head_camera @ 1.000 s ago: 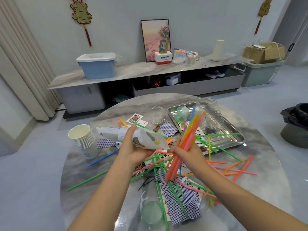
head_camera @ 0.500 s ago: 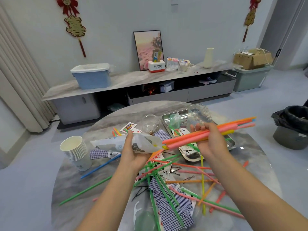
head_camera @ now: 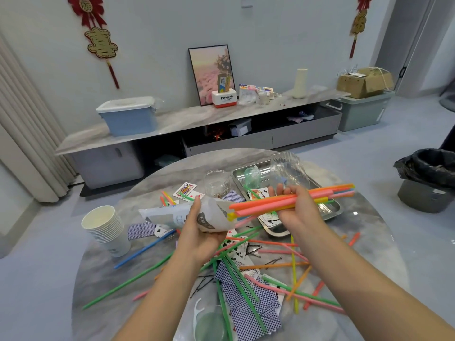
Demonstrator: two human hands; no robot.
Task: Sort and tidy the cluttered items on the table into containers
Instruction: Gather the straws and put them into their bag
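1. Now the straw bunch (head_camera: pixel 290 201) lay flat, its tips at the bag's mouth; before, it pointed up.
2. The right hand (head_camera: pixel 299 210) gripped the straws, and the left hand (head_camera: pixel 199 232) gripped the plastic bag (head_camera: pixel 182 214).
3. Behind them, the metal tray (head_camera: pixel 330 210) held cards and a clear box (head_camera: pixel 289 168).
4. Loose straws (head_camera: pixel 246 286), cards and paper cups (head_camera: pixel 105 228) lay on the table (head_camera: pixel 369 254).

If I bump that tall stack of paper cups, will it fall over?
Probably. The stack of paper cups stands tall on a narrow base, near the round table edge. Paper cups look light, so a nudge would likely slide or tip them, and they would roll.
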